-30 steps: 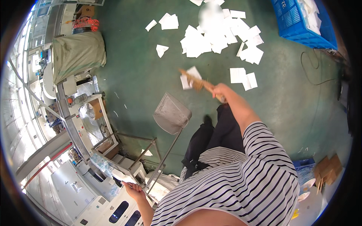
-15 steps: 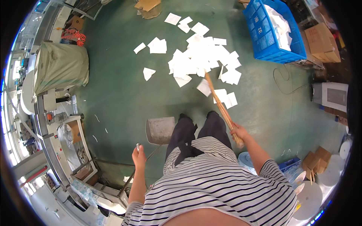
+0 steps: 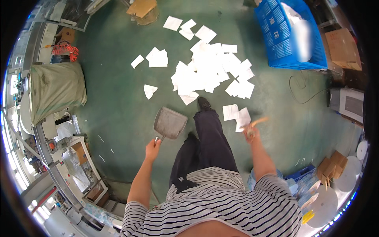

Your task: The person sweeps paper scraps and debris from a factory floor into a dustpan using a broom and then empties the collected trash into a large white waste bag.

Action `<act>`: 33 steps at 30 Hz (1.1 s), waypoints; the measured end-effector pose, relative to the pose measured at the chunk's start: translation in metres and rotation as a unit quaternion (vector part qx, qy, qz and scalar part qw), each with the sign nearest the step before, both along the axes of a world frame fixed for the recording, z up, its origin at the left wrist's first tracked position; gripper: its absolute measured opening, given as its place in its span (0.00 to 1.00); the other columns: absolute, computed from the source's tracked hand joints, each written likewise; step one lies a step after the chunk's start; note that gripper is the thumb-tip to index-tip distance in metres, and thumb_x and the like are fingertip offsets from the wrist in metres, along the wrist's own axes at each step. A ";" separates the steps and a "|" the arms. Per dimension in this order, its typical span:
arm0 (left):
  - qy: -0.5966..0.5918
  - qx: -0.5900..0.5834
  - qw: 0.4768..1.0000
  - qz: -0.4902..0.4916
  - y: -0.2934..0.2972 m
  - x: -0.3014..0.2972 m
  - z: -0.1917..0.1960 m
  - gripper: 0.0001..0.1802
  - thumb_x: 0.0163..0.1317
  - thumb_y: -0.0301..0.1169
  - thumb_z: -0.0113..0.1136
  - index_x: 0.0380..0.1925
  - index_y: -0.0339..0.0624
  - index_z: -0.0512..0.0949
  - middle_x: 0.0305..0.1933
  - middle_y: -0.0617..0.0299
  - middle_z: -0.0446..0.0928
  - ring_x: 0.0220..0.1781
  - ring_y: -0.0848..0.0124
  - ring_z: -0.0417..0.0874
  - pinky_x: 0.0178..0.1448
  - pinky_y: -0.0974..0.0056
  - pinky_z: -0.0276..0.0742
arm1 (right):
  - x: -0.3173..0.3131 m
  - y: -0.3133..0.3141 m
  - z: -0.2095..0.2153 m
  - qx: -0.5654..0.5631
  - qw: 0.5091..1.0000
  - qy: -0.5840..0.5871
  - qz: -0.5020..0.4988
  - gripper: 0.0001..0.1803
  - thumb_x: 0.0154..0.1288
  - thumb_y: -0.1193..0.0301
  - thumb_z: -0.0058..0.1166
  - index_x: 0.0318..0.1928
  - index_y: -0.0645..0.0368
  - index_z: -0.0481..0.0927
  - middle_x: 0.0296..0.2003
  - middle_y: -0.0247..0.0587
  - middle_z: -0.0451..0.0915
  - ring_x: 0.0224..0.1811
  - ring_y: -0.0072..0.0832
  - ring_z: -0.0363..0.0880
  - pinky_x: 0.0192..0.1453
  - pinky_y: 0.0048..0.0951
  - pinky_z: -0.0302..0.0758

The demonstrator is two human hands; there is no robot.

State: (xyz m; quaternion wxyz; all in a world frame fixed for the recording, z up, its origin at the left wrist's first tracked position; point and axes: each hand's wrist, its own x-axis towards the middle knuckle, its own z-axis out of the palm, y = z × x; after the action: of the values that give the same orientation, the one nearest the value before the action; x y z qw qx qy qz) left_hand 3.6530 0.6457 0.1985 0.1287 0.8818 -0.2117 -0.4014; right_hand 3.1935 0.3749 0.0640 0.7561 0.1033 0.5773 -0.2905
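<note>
My left hand [image 3: 152, 150] is closed around the handle of a grey dustpan [image 3: 170, 123], whose pan lies in front of my left leg. In my closed right hand [image 3: 252, 136] is a long tan stick like a broom [image 3: 260, 121]. It is blurred and seen nearly end-on, so its far end cannot be made out. Two white paper sheets [image 3: 230, 112] lie on the floor just beyond that hand. Farther off, a large heap of white paper sheets [image 3: 205, 71] spreads over the floor, with several loose sheets [image 3: 158, 58] around it.
A blue plastic crate [image 3: 276, 39] with white material stands at the far right, beside a cardboard box [image 3: 342, 48]. A cable [image 3: 302, 98] curls on the green floor. Machines and a green-covered unit [image 3: 57, 89] line the left. A tan-topped round object [image 3: 142, 10] stands at the back.
My left hand has moved forward, bringing the dustpan forward and turning it. The tan stick has lifted off the sheets and swung right. One foot has stepped forward towards the heap.
</note>
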 end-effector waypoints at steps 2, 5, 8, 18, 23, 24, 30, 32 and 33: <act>0.016 -0.003 1.000 0.001 -0.033 0.000 -0.016 0.24 0.58 0.50 0.48 0.27 0.37 0.70 0.22 0.50 0.72 0.25 0.55 0.72 0.32 0.57 0.67 | 0.037 -0.069 -0.011 -0.032 0.991 0.082 0.101 0.11 0.57 0.65 0.45 0.42 0.48 0.72 0.36 0.28 0.77 0.33 0.22 0.76 0.30 0.28 0.74; 0.033 0.007 0.999 -0.002 -0.084 0.015 -0.046 0.24 0.58 0.51 0.48 0.30 0.37 0.71 0.23 0.49 0.73 0.27 0.53 0.73 0.34 0.56 0.67 | 0.108 -0.162 -0.021 -0.001 0.963 0.142 0.231 0.18 0.55 0.62 0.50 0.47 0.47 0.67 0.39 0.30 0.73 0.37 0.26 0.72 0.33 0.27 0.72; 0.030 -0.002 0.999 -0.021 -0.128 0.036 -0.070 0.24 0.58 0.51 0.49 0.29 0.37 0.71 0.22 0.49 0.72 0.25 0.52 0.72 0.32 0.56 0.67 | 0.186 -0.222 -0.031 -0.034 0.912 0.223 0.342 0.19 0.47 0.68 0.54 0.40 0.60 0.67 0.23 0.42 0.71 0.20 0.33 0.73 0.19 0.36 0.71; 0.050 -0.156 0.986 0.044 -0.239 0.053 -0.091 0.23 0.57 0.48 0.54 0.21 0.36 0.68 0.13 0.61 0.58 0.18 0.74 0.56 0.21 0.65 0.57 | 0.295 -0.166 0.005 -0.217 0.402 0.362 0.813 0.39 0.41 0.64 0.60 0.56 0.66 0.63 0.40 0.56 0.76 0.42 0.44 0.76 0.46 0.37 0.72; 0.062 -0.145 0.987 0.042 -0.276 0.043 -0.102 0.23 0.56 0.50 0.52 0.21 0.38 0.69 0.15 0.52 0.68 0.20 0.54 0.70 0.25 0.56 0.64 | 0.281 -0.145 0.048 -0.208 0.268 0.241 0.909 0.46 0.42 0.61 0.59 0.62 0.62 0.54 0.36 0.53 0.78 0.40 0.45 0.76 0.45 0.37 0.72; 0.063 -0.141 0.987 0.036 -0.279 0.042 -0.102 0.23 0.56 0.50 0.52 0.21 0.38 0.69 0.16 0.51 0.69 0.21 0.53 0.71 0.26 0.56 0.64 | 0.280 -0.142 0.056 -0.190 0.213 0.224 0.932 0.47 0.42 0.61 0.59 0.63 0.60 0.53 0.36 0.53 0.78 0.39 0.45 0.76 0.45 0.37 0.73; 0.035 -0.158 0.986 0.043 -0.249 0.035 -0.084 0.22 0.56 0.48 0.51 0.21 0.39 0.68 0.18 0.50 0.71 0.24 0.51 0.73 0.27 0.53 0.65 | 0.281 -0.147 0.111 -0.204 0.083 0.206 0.954 0.44 0.40 0.63 0.57 0.62 0.53 0.57 0.29 0.50 0.77 0.33 0.43 0.77 0.39 0.38 0.73; 0.028 -0.171 0.981 0.087 -0.227 0.027 -0.078 0.22 0.57 0.48 0.51 0.20 0.38 0.68 0.18 0.49 0.70 0.24 0.50 0.73 0.27 0.53 0.65 | 0.287 -0.170 0.128 -0.231 0.034 0.215 0.948 0.39 0.40 0.64 0.57 0.58 0.54 0.62 0.27 0.50 0.77 0.32 0.43 0.77 0.37 0.39 0.73; 0.027 -0.169 0.978 0.120 -0.216 0.025 -0.078 0.22 0.57 0.48 0.51 0.20 0.38 0.67 0.18 0.49 0.70 0.24 0.50 0.73 0.27 0.53 0.65 | 0.292 -0.184 0.135 -0.240 -0.009 0.235 0.942 0.37 0.39 0.65 0.56 0.56 0.55 0.65 0.27 0.49 0.76 0.31 0.43 0.76 0.36 0.39 0.73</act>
State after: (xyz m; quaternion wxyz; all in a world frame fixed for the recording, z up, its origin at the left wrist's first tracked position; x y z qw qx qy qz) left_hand 3.6781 0.4298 0.1207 0.3289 0.8548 -0.1660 -0.3655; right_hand 3.4859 0.1908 0.1994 -0.1558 0.7941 -0.1999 -0.5524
